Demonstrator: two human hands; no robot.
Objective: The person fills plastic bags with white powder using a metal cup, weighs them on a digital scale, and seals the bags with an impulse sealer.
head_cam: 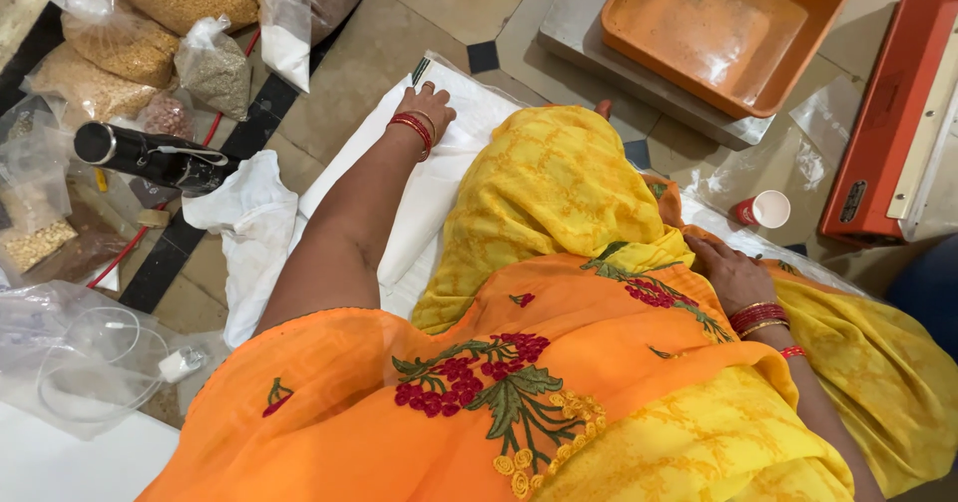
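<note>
My left hand (431,106) reaches forward, palm down, onto a white cloth (429,188) spread on the tiled floor, with red bangles at the wrist. My right hand (733,272) rests flat on my orange and yellow garment (559,193) near my knee and holds nothing. A small red and white paper cup (764,209) lies just beyond the right hand. Neither hand grips anything.
An orange plastic tub (723,28) sits on a grey scale platform (639,73) ahead. A red machine (888,123) stands at the right. Several clear bags of grains (120,48) lie at the upper left, beside a black cylinder tool (150,158) and empty plastic bags (80,352).
</note>
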